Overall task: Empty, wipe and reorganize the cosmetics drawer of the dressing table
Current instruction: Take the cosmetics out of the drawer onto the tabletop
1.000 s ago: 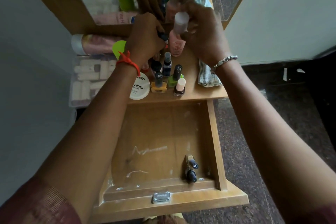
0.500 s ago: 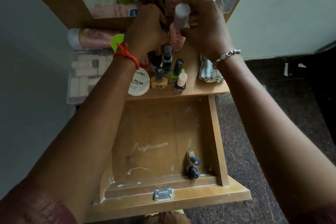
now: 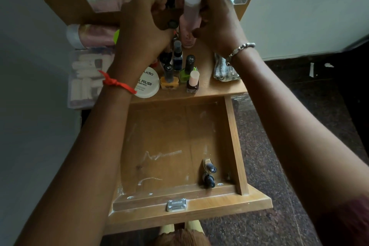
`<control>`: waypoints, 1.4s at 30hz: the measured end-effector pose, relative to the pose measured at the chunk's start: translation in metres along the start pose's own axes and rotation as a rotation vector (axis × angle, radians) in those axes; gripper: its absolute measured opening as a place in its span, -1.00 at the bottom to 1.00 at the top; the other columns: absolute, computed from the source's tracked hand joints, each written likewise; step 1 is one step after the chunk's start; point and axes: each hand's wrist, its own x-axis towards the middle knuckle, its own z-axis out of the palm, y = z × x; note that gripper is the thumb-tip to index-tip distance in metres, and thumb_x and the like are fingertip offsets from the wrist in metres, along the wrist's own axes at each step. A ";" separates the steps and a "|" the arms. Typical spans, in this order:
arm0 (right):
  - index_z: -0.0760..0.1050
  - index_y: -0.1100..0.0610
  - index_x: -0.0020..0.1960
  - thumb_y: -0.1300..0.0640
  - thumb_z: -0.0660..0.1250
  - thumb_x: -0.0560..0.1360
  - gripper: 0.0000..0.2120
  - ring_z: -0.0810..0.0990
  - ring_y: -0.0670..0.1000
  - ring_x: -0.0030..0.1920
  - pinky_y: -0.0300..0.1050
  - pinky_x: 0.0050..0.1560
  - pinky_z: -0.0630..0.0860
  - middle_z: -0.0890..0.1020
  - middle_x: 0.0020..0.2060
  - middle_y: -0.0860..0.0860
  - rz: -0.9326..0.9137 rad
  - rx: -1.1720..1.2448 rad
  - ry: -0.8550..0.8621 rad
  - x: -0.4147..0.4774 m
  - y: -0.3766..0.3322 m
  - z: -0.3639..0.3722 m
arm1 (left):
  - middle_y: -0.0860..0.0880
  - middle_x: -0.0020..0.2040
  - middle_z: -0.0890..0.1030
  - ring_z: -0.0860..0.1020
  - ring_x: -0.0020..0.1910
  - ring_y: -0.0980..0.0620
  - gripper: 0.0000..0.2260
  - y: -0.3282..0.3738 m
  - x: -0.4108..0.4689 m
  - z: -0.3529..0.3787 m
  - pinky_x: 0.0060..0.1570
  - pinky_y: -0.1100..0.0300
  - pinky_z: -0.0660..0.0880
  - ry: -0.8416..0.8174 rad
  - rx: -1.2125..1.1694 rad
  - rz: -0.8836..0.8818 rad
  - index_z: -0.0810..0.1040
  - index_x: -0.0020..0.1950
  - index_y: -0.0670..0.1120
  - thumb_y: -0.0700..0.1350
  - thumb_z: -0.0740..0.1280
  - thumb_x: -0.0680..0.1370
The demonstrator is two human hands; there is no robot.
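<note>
Neither grip has shifted: right grip [image 3: 217, 26] holds pink bottle [image 3: 188, 26], left grip [image 3: 141, 30] a dark-capped item [image 3: 172, 24], apparently clearing drawer [image 3: 235, 146] onto bench [image 3: 207, 88].

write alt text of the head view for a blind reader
A person's right hand grips a tall pink bottle and the left hand holds a small dark-capped item at the back of a dressing table. Nail polish bottles and a white tub stand near its front edge; the open drawer below holds two small dark-capped bottles.
</note>
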 end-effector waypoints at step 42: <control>0.43 0.22 0.07 0.18 0.31 0.49 -0.81 0.53 0.20 0.09 -0.09 -0.04 0.46 0.51 0.08 0.18 0.904 -0.288 -0.639 -0.260 0.003 0.053 | -0.03 0.04 0.55 0.51 0.01 0.00 -0.85 -0.038 -0.230 0.093 0.04 0.09 0.44 -0.810 -0.213 -0.108 0.44 0.09 -0.06 -0.20 0.26 0.53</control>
